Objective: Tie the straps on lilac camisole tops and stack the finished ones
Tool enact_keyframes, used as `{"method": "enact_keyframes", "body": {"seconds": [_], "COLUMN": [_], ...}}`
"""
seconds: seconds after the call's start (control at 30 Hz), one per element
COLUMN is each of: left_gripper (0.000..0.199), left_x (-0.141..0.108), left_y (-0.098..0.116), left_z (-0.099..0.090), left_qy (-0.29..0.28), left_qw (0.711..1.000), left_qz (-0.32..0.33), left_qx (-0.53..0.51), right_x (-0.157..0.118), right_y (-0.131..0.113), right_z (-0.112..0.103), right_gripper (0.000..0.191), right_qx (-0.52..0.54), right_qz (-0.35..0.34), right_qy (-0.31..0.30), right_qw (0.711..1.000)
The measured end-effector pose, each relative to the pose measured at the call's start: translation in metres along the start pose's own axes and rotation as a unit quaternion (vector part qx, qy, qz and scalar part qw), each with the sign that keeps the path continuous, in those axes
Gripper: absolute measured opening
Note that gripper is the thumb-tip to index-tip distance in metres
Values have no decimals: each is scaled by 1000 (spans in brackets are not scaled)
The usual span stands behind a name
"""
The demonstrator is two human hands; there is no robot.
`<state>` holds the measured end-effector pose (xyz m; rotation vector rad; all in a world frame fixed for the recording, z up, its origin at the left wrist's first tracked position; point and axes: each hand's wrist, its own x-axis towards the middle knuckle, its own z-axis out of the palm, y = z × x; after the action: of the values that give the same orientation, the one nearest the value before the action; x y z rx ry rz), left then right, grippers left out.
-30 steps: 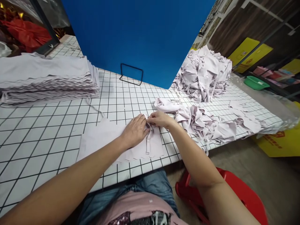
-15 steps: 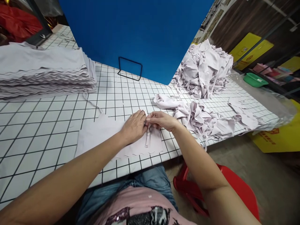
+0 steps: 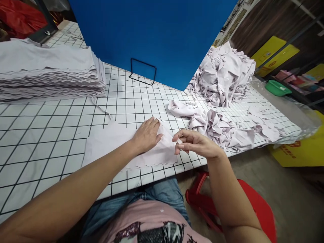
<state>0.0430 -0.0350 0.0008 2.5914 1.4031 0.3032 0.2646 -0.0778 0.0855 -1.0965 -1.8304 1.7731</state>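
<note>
A flat piece of pale lilac-white fabric [image 3: 106,145] lies on the table in front of me. My left hand [image 3: 146,135] rests palm down across its upper part, fingers stretched out. At the fabric's right end, my right hand [image 3: 193,144] is raised slightly, pinching a small white strip [image 3: 179,141] between thumb and fingers. Most of that strip is hidden by the fingers. Just beyond the right hand lie crumpled fabric pieces [image 3: 215,126] of the same colour.
A neat stack of fabric pieces [image 3: 50,71] stands at the left, a heap of crumpled fabric [image 3: 225,74] at the back right. A blue board [image 3: 152,37] rises behind the grid-patterned table [image 3: 121,104], with a black wire frame [image 3: 143,71] before it. A red stool [image 3: 258,202] stands at right.
My right hand has moved right and towards me, away from the left hand, with the small white strip in its fingers. The left hand has stayed on the fabric, its thumb now apart.
</note>
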Motion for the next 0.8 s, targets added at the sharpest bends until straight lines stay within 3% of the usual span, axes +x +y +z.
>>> {"method": "enact_keyframes", "body": {"seconds": [0.13,0.3,0.37,0.47,0.63,0.8], "left_gripper": [51,34,30,30,27,26], "left_x": [0,0,1,2,6,8], "left_y": [-2,-4,-4,-6,-17,-24], "left_z": [-1,-12,-18,-25,-25,-22], "left_qy": [12,90,129,139,171,173], "left_qw": [1000,987,968,927,849,826], "left_qz": [6,12,-3,-67,-147,-146], "left_qx": [-17,-135,-213,-341,-478,-517], "right_x": [7,52,74,101,122,127], "right_y": [2,8,10,9,12,18], "right_z": [-1,-3,-3,0,6,7], "right_gripper": [28,28,27,27,30,33], "right_qx": [2,9,15,33,59,65], "right_qz": [-34,-102,-114,-122,-148,-164], "right_qy": [-4,110,137,154,148,153], "right_qw": [999,989,984,980,976,972]}}
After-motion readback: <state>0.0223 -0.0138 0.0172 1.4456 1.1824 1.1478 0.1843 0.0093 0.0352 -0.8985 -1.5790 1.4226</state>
